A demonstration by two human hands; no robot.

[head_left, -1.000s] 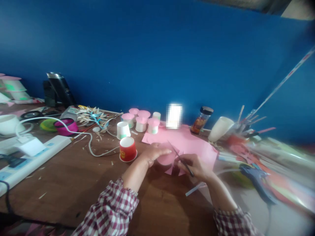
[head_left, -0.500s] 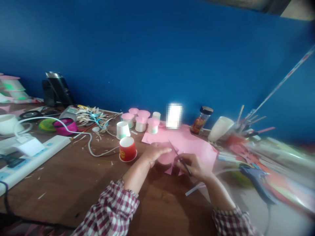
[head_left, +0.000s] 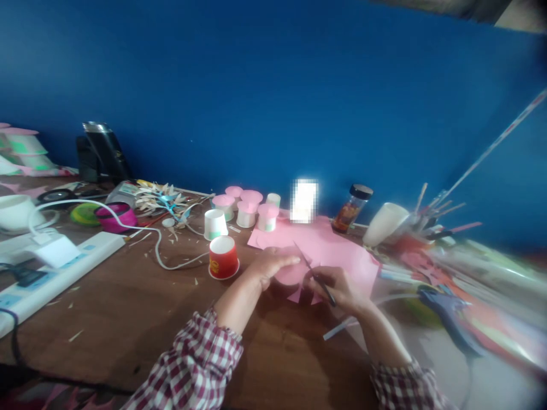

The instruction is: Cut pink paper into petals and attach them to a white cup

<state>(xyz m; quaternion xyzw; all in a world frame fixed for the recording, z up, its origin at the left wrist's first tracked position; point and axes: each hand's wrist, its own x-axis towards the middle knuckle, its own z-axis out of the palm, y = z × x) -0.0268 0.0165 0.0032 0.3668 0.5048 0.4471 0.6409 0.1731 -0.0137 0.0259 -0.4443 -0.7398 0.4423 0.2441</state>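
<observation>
My left hand holds a round pink paper piece over the brown table, fingers pinched on its edge. My right hand is closed round a pair of scissors whose blades point up into the pink piece. A larger pink paper sheet lies on the table just behind both hands. A red paper cup, upside down, stands to the left of my left hand.
Upturned white and pink-topped cups stand behind the sheet. A glass jar, a white cup and a blue glue gun are at the right. A white power strip with a cable lies at the left.
The hands have barely moved; the scissors stay at the pink piece. The view has shifted slightly.
</observation>
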